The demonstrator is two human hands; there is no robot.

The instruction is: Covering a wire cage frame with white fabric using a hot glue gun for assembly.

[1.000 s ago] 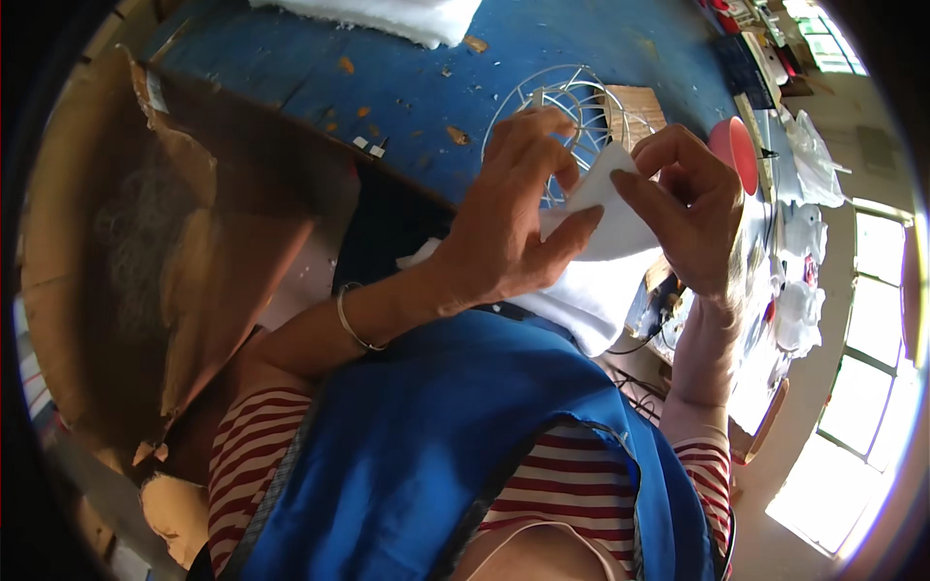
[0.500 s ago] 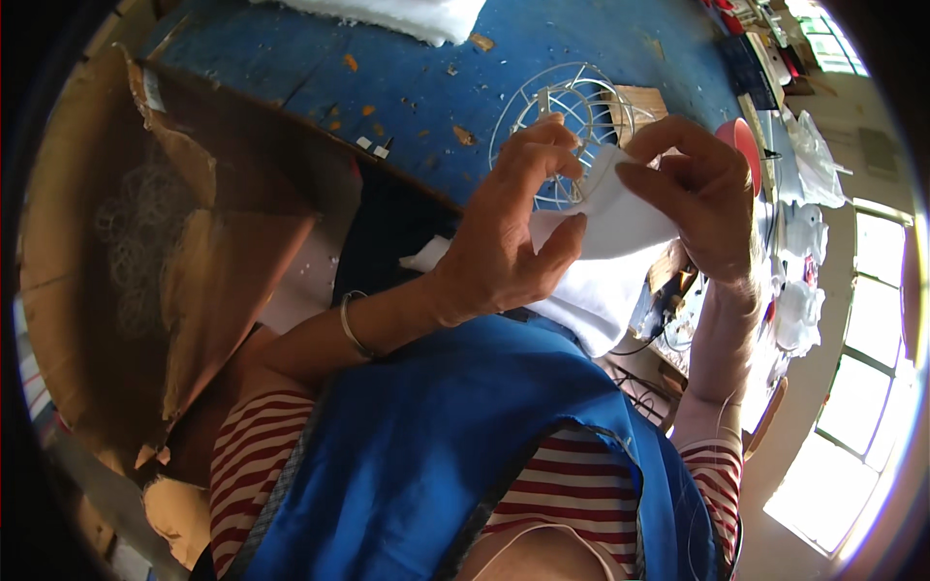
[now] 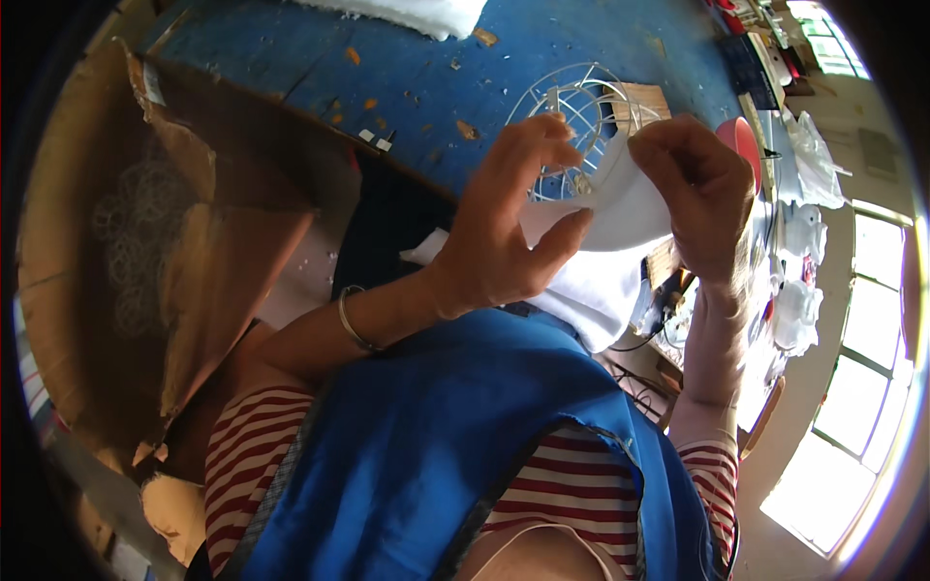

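A piece of white fabric (image 3: 620,208) is held up between both hands over the edge of a blue painted table (image 3: 465,87). My left hand (image 3: 509,228) grips its left side with thumb and fingers, a metal bangle on that wrist. My right hand (image 3: 697,189) pinches the fabric's upper right edge. Behind the fabric a round white wire frame (image 3: 576,107) lies on the table, partly hidden by my fingers. More white fabric (image 3: 596,295) hangs below the hands toward my lap.
An open cardboard box (image 3: 145,261) with pale wire rings inside stands at the left. White padding (image 3: 407,12) lies at the table's far edge. A red round object (image 3: 744,140) and white plastic bags (image 3: 809,165) sit at the right, near bright windows.
Both hands have risen slightly and moved closer over the wire frame, pulling the white fabric's top edge up between them.
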